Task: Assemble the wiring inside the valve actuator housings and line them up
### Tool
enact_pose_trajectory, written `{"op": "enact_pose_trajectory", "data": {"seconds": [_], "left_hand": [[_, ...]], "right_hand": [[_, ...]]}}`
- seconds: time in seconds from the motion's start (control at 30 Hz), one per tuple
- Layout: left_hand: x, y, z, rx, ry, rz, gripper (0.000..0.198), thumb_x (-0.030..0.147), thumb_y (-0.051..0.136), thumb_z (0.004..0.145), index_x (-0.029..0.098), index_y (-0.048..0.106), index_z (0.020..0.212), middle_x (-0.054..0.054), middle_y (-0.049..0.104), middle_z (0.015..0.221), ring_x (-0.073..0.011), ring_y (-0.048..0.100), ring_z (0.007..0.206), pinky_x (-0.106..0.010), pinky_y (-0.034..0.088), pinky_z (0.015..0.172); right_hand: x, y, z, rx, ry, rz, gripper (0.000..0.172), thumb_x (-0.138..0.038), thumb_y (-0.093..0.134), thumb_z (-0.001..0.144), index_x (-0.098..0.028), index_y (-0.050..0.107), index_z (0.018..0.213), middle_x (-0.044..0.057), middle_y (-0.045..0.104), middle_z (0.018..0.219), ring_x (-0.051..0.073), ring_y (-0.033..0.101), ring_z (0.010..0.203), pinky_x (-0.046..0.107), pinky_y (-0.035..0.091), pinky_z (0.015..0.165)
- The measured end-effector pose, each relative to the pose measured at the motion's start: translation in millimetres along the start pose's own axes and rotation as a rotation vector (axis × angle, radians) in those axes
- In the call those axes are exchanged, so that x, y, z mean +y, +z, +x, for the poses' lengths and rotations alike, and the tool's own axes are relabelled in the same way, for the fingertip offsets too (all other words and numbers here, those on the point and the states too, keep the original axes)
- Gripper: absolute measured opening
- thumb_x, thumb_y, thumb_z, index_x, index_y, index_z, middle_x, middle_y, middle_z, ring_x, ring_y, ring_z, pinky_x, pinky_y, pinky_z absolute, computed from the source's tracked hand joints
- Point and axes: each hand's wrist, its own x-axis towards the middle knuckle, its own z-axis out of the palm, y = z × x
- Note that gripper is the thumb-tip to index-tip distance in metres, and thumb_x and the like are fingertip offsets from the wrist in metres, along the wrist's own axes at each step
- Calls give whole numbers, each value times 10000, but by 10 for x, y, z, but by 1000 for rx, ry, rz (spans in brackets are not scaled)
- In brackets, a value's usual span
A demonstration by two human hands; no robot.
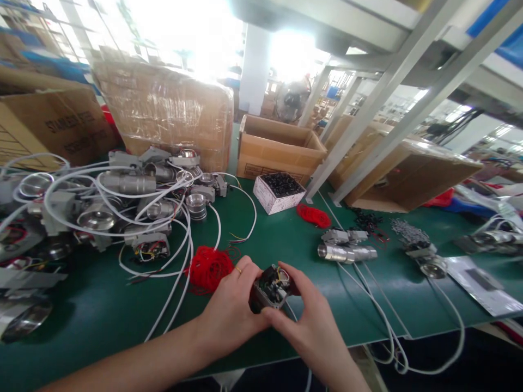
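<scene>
Both hands hold one small open actuator unit (269, 287), a dark housing with coloured wires and parts showing inside, just above the green mat near the table's front edge. My left hand (232, 309), a ring on one finger, wraps its fingers round the unit's left side. My right hand (310, 321) grips its right side with thumb and fingers closed on it. A pile of red rubber rings (209, 268) lies just left of the hands. A white cable (384, 321) trails off to the right of the hands.
A heap of metal valve actuators with white cables (122, 207) fills the left. A small box of black parts (278, 191), more red rings (314, 215), a finished valve (347, 249), another valve (429, 261), paper sheets (478, 283) and cardboard boxes (278, 147) lie around. Slanted metal frame legs (368, 120) stand behind.
</scene>
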Motion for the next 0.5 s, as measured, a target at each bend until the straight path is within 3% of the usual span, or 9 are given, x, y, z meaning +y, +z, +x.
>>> {"op": "enact_pose_trajectory", "data": {"seconds": [0.1,0.2,0.27,0.37,0.5], "left_hand": [[-3,-28,-29,-94,118,-50,359,44,744,690,198,580,970,-28,576,951,-202,627,796,-304,548,668],[12,-119,-32,-128,256,-141,499,15,685,735,230,552,1165,-49,598,1090,-195,644,930,-298,584,789],[27,-152,-30,-92,344,-136,508,43,672,797,233,532,1248,-63,614,1131,-204,644,1002,-313,583,867],[35,-116,-45,55,448,-55,342,106,677,905,208,574,1215,-70,654,1068,-206,654,965,-324,581,875],[17,-47,-90,162,592,27,316,35,638,940,156,610,1231,-86,705,1028,-206,676,943,-343,593,886]], "right_hand": [[11,78,-77,20,-39,-64,673,-297,853,662,-249,600,1284,93,712,1137,301,694,1020,434,578,895],[37,54,-80,-42,1,33,684,-219,832,657,-268,540,1274,59,701,1144,267,696,1013,391,584,873],[43,19,-86,-64,-19,60,635,-171,809,658,-271,552,1230,48,684,1146,252,685,1017,375,577,875],[37,15,-115,-23,-127,13,572,-109,756,671,-272,581,1191,48,652,1123,243,655,1018,377,561,898],[36,59,-149,29,-193,-26,549,-105,737,695,-278,588,1194,57,634,1112,245,638,1007,369,563,868]]}}
